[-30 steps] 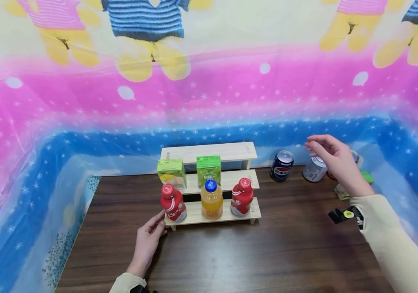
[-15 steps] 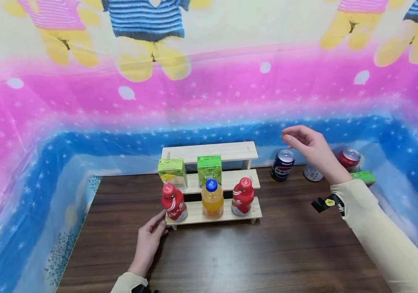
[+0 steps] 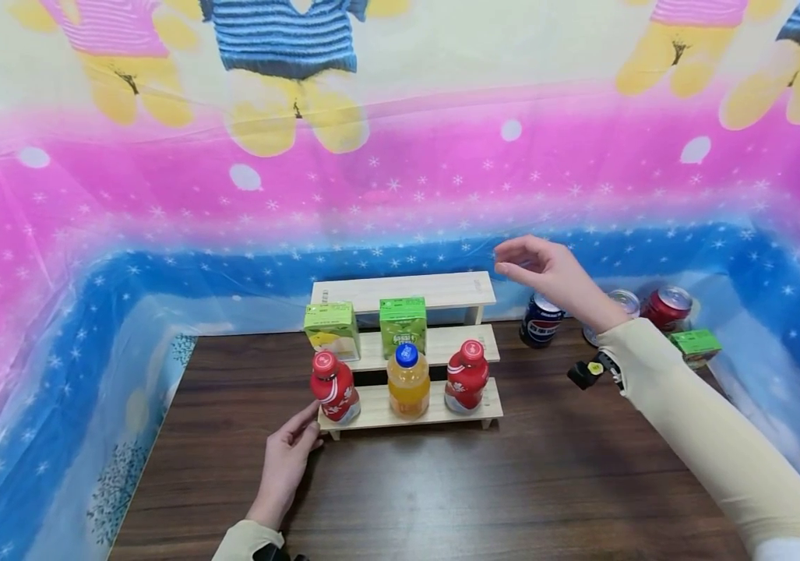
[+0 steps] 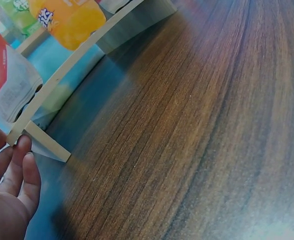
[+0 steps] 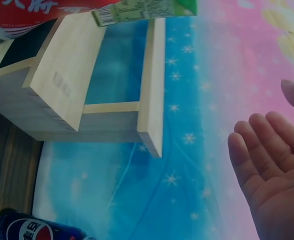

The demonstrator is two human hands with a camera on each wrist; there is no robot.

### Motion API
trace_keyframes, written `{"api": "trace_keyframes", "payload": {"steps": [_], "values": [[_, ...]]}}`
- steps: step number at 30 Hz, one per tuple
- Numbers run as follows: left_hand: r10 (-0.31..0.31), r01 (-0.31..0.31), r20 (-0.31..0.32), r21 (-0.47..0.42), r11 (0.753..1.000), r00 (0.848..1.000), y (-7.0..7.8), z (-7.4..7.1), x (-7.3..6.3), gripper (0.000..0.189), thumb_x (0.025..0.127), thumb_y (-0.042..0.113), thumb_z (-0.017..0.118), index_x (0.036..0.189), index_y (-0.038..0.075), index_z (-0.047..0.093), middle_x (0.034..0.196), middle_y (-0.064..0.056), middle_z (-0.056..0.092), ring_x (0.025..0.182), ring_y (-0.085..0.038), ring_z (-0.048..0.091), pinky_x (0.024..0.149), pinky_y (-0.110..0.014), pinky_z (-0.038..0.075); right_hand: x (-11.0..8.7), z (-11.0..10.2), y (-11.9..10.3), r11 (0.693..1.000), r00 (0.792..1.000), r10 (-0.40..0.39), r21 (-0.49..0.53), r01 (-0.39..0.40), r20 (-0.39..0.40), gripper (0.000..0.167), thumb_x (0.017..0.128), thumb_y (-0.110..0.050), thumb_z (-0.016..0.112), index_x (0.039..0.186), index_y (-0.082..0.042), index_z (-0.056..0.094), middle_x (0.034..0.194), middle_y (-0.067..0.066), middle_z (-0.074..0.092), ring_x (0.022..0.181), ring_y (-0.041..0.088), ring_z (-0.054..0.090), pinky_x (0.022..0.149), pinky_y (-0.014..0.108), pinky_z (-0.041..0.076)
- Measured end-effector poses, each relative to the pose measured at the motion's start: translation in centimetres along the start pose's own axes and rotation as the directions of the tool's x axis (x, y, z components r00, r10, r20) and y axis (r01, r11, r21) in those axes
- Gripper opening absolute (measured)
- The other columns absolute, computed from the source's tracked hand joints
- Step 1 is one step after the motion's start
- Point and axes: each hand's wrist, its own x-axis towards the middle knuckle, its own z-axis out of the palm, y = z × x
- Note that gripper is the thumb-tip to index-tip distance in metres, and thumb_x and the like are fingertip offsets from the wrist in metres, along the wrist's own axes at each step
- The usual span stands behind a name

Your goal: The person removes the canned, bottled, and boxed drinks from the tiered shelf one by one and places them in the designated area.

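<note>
My left hand (image 3: 283, 466) pinches the front left corner of the three-step wooden rack (image 3: 403, 291); in the left wrist view the thumb lies above the board and the fingers below it. On the lowest step stand a red bottle (image 3: 336, 393), an orange juice bottle with a blue cap (image 3: 409, 389) and another red bottle (image 3: 467, 382). The middle step bears two green juice cartons, one at left (image 3: 332, 331) and one at centre (image 3: 403, 323). Raised beyond the rack's right end, my right hand (image 3: 547, 273) holds nothing, its fingers loosely bent.
Right of the rack stands a dark blue Pepsi can (image 3: 540, 323). Farther right are a silver can (image 3: 625, 302) partly behind my wrist, a red can (image 3: 667, 306) and a green carton (image 3: 697, 345). A printed cloth (image 3: 435, 179) rises behind the brown wooden table (image 3: 407, 499).
My right hand has travelled left, from above the silver can to near the rack's right end, uncovering the red can and green carton. The left hand keeps its place at the rack corner.
</note>
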Motion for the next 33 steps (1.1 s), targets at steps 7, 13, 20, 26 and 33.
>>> {"api": "trace_keyframes", "payload": {"steps": [7, 13, 20, 26, 33], "values": [[0.006, -0.006, 0.000, -0.009, 1.000, 1.000, 0.1, 0.0, 0.0, 0.038, 0.105, 0.000, 0.056, 0.143, -0.002, 0.060, 0.140, -0.025, 0.062, 0.094, 0.000, 0.064, 0.079, -0.019, 0.058, 1.5, 1.3, 0.1, 0.999, 0.997, -0.047, 0.001, 0.047, 0.066, 0.042, 0.101, -0.037, 0.070, 0.137, -0.016, 0.065, 0.128, 0.008, 0.070, 0.117, 0.022, 0.064, 0.104, 0.046, 0.052], [0.000, 0.000, 0.000, -0.004, 1.000, 1.000, 0.1, -0.1, 0.0, 0.038, 0.106, 0.000, 0.056, 0.144, -0.002, 0.060, 0.140, -0.025, 0.062, 0.094, 0.001, 0.064, 0.079, -0.018, 0.058, 2.5, 2.3, 0.1, 0.998, 0.987, -0.064, -0.019, 0.067, 0.150, 0.043, 0.099, -0.038, 0.073, 0.136, -0.018, 0.066, 0.124, 0.004, 0.070, 0.114, 0.022, 0.065, 0.099, 0.045, 0.054], [0.002, -0.002, -0.005, 0.004, 1.000, 1.000, -0.1, -0.1, 0.0, 0.038, 0.105, 0.001, 0.057, 0.143, -0.002, 0.060, 0.139, -0.025, 0.063, 0.094, -0.001, 0.065, 0.079, -0.019, 0.059, 3.2, 3.5, -0.1, 0.994, 0.961, -0.081, -0.044, 0.096, 0.264, 0.049, 0.097, -0.037, 0.076, 0.141, -0.018, 0.063, 0.126, 0.004, 0.070, 0.115, 0.022, 0.064, 0.097, 0.046, 0.056], [-0.001, 0.001, -0.002, 0.006, 1.000, 1.000, 0.0, -0.1, 0.0, 0.039, 0.106, 0.002, 0.057, 0.144, -0.002, 0.059, 0.140, -0.024, 0.062, 0.094, 0.000, 0.064, 0.079, -0.019, 0.059, 3.6, 4.7, -0.7, 0.986, 0.936, -0.133, -0.054, 0.159, 0.327, 0.051, 0.097, -0.034, 0.077, 0.142, -0.013, 0.063, 0.133, 0.006, 0.068, 0.120, 0.023, 0.064, 0.104, 0.050, 0.054], [-0.003, 0.003, 0.003, 0.014, 1.000, 1.000, 0.1, -0.1, 0.0, 0.039, 0.106, 0.002, 0.056, 0.145, -0.002, 0.059, 0.142, -0.024, 0.061, 0.095, 0.001, 0.064, 0.079, -0.019, 0.059, 3.9, 6.0, -0.5, 0.986, 0.918, -0.138, -0.040, 0.164, 0.372, 0.052, 0.096, -0.033, 0.077, 0.143, -0.014, 0.062, 0.137, 0.004, 0.068, 0.123, 0.024, 0.064, 0.103, 0.046, 0.055]]}}
